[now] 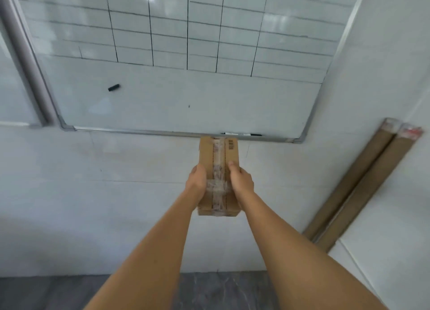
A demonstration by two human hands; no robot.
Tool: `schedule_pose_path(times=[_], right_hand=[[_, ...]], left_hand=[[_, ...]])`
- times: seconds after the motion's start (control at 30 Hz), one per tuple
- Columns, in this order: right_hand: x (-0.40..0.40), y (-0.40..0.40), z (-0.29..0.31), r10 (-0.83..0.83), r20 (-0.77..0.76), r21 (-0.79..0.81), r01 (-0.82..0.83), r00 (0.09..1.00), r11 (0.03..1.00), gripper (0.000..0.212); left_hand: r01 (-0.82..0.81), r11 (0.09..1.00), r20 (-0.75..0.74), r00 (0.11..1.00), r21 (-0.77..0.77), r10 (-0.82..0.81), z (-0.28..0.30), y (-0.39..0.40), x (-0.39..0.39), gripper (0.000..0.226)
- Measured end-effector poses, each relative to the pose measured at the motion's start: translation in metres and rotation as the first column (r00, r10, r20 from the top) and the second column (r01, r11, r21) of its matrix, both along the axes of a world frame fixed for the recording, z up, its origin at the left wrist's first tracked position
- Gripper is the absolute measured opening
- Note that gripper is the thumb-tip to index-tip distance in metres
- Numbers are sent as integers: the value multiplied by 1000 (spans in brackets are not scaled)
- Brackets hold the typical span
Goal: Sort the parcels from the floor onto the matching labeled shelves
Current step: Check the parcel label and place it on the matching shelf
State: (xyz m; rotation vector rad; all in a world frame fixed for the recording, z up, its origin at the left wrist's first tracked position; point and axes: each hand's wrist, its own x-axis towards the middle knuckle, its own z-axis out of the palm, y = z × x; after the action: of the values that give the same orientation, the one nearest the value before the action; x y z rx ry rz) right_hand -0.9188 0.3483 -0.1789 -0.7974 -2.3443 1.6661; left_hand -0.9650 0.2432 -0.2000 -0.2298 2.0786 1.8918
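Brown taped parcel (pixel 218 170) between both hands' grip.

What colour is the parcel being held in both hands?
Brown cardboard parcel, sealed with clear tape; seen in the head view.

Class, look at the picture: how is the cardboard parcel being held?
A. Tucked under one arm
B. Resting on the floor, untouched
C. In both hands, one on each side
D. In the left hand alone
C: the left hand and the right hand each take a grip on opposite sides of the taped parcel, which is held up in front of the whiteboard.
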Motion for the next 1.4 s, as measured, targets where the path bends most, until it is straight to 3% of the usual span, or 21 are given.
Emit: schedule_pose_path(times=[0.27, 0.4, 0.57, 0.73, 1.13, 1.33, 1.4], right_hand=[[3, -7, 145, 14, -277, -41, -26, 961, 999, 56], [9, -9, 207, -39, -358, -235, -50, 933, 971, 58], [22, 13, 263, -26, -445, -372, -159, 895, 915, 56], [35, 37, 277, -9, -528, -430, -259, 849, 865, 37], [36, 60, 281, 29, -543, -372, -271, 839, 888, 32], [36, 60, 290, 67, -508, -341, -272, 859, 900, 52], [35, 60, 290, 58, -497, -377, -276, 866, 884, 72]], left_hand=[[-24, 999, -275, 961, 37, 34, 147, -10, -1, 73], [-54, 992, -466, 879, 110, 99, 220, -14, 33, 55], [-81, 987, -544, 827, 139, 144, 277, -7, 39, 57], [25, 988, -626, 776, 149, 75, 295, 4, 49, 28], [13, 995, -684, 727, 100, 59, 298, 16, 54, 33], [-23, 983, -664, 735, 181, 139, 295, 18, 47, 32], [-10, 980, -668, 731, 197, 141, 295, 21, 47, 30]])
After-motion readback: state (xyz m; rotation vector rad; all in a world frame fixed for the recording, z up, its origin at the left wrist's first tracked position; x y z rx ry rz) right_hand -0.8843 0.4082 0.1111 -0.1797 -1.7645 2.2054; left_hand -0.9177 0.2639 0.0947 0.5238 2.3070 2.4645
